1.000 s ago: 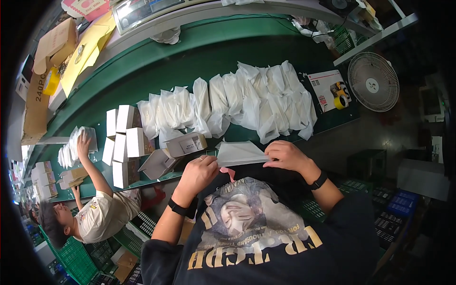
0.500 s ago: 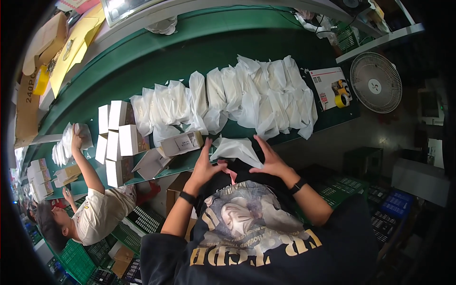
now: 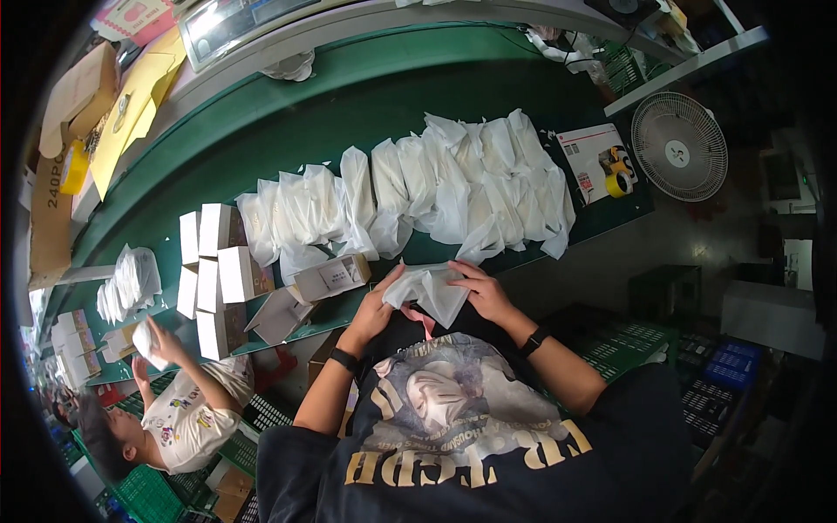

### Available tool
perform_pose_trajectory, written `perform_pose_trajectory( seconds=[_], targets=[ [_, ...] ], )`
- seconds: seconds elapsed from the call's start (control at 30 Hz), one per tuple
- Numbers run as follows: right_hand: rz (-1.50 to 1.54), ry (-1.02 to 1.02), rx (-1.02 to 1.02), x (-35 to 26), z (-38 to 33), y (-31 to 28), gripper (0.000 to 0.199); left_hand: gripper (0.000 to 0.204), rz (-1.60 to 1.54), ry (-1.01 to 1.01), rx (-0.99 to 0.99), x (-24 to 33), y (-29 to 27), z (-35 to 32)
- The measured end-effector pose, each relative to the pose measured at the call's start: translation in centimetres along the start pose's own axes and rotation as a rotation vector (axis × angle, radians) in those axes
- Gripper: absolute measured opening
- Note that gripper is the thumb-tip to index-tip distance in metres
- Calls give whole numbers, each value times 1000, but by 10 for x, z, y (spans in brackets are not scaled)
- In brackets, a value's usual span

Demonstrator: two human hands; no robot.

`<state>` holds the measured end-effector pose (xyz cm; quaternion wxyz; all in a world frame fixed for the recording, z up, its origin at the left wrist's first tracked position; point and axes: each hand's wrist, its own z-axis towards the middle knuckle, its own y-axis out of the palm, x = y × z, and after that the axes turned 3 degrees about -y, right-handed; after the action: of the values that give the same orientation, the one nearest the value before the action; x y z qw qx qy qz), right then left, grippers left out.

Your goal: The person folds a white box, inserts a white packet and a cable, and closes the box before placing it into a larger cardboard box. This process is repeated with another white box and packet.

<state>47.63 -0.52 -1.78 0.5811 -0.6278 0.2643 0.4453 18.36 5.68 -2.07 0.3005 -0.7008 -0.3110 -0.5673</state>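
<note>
The left hand pinches one side of a crumpled white wrapper, the right hand the other. From afar I see it just right of the open box (wrapped packets lie beyond that box).

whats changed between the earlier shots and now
The white wrap, spread between the hands a second ago, is now bunched up, held by the left hand and right hand closer together. The co-worker's hand left the white pile and holds a white packet nearer their body. The wrapped row, stacked boxes and fan stayed put.
</note>
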Motion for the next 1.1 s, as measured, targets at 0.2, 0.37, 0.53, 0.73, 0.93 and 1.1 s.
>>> perform_pose_trajectory(
  seconds=[0.2, 0.37, 0.53, 0.73, 0.93, 1.1],
  targets=[
    [105, 24, 58, 1, 5, -2, 9, 36, 11, -121, 40, -28, -1, 0],
    [279, 142, 107, -5, 17, -2, 18, 33, -226, -351, 113, -22, 8, 14],
    [263, 413, 197, 25, 15, 11, 17, 38, -277, -393, 276, -16, 19, 25],
    [383, 462, 359, 36, 31, 24, 22, 37, -190, -324, 400, -23, 25, 42],
    [318, 545, 296, 40, 48, 27, 21, 29, 152, -363, 431, -33, 24, 54],
    [231, 497, 271, 41, 53, 30, 20, 36, 412, -119, 604, -26, 29, 49]
  ],
)
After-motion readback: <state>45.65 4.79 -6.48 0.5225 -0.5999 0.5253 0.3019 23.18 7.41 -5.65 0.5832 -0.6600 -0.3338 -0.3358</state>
